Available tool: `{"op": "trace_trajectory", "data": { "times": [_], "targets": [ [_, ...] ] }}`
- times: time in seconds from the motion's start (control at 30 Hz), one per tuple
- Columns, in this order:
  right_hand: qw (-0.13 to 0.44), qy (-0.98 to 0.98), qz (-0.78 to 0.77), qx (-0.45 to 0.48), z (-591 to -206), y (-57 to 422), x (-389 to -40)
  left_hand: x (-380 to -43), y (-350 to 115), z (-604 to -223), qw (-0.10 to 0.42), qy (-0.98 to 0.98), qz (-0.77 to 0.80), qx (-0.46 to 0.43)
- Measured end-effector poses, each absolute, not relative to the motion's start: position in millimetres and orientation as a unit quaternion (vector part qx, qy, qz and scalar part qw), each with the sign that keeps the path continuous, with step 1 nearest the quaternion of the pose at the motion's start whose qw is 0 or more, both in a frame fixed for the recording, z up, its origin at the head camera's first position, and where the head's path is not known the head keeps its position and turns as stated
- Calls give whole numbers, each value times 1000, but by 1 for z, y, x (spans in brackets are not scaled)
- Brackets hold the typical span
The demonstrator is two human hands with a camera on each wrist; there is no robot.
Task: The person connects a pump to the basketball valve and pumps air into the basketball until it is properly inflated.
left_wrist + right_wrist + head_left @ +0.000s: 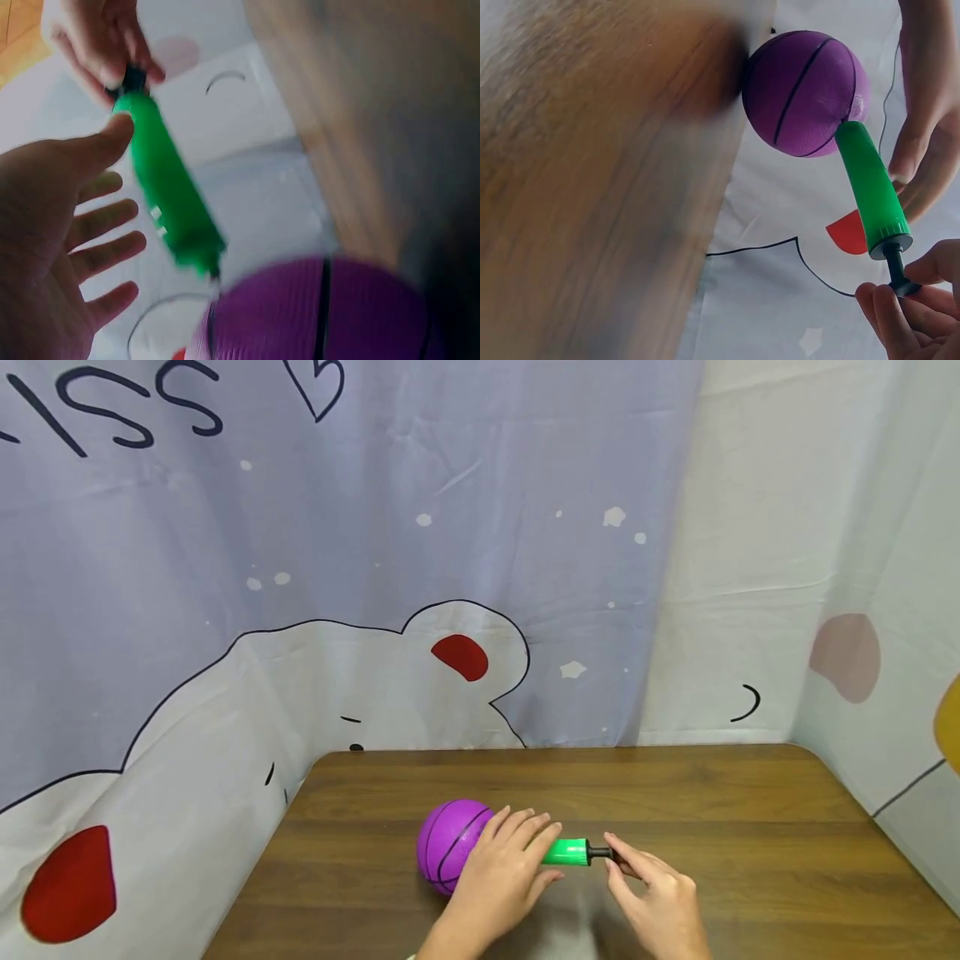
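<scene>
A purple ball with black seam lines (450, 843) sits on the table. Against its right side stands a green hand pump (567, 852), roughly level, its thin needle (214, 279) meeting the ball; how deep it goes I cannot tell. My left hand (504, 881) is spread beside the pump and ball with fingers nearly straight, the thumb by the barrel; whether it touches is unclear. My right hand (656, 893) pinches the black pump handle (904, 287) between thumb and fingers. A short length of black rod (895, 262) shows between handle and barrel.
The brown wooden table (360, 793) has rounded back corners. A printed curtain (465, 485) hangs behind it and along both sides, with bear shapes, stars and lettering.
</scene>
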State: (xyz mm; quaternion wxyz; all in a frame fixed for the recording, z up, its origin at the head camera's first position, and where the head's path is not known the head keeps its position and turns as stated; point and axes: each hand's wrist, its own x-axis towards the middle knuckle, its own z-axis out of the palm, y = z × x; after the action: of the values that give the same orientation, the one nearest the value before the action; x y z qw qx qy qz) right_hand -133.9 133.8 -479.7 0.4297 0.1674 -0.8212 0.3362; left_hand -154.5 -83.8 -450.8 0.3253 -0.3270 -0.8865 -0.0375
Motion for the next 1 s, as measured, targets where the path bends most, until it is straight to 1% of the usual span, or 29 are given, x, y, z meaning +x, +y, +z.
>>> {"op": "trace_trajectory", "data": {
  "times": [0.13, 0.23, 0.33, 0.43, 0.6, 0.8, 1.0],
  "targets": [
    [429, -824, 333, 160, -480, 137, -135, -157, -105, -443, 323, -887, -51, -327],
    [426, -827, 334, 154, -480, 138, -135, -159, -120, -441, 309, -895, -51, -319],
    [419, -831, 334, 149, -480, 138, -135, -161, -135, -443, 286, -908, -49, -302],
    [416, -835, 331, 146, -480, 139, -135, -164, -147, -447, 251, -926, -49, -278],
    [411, -837, 331, 145, -480, 141, -136, -170, -156, -458, 213, -941, -56, -257],
    [397, -840, 337, 153, -479, 144, -138, -176, -159, -471, 199, -945, -68, -249],
    [336, -854, 369, 150, -478, 150, -140, -182, -155, -478, 209, -943, -68, -249]
  ]
}}
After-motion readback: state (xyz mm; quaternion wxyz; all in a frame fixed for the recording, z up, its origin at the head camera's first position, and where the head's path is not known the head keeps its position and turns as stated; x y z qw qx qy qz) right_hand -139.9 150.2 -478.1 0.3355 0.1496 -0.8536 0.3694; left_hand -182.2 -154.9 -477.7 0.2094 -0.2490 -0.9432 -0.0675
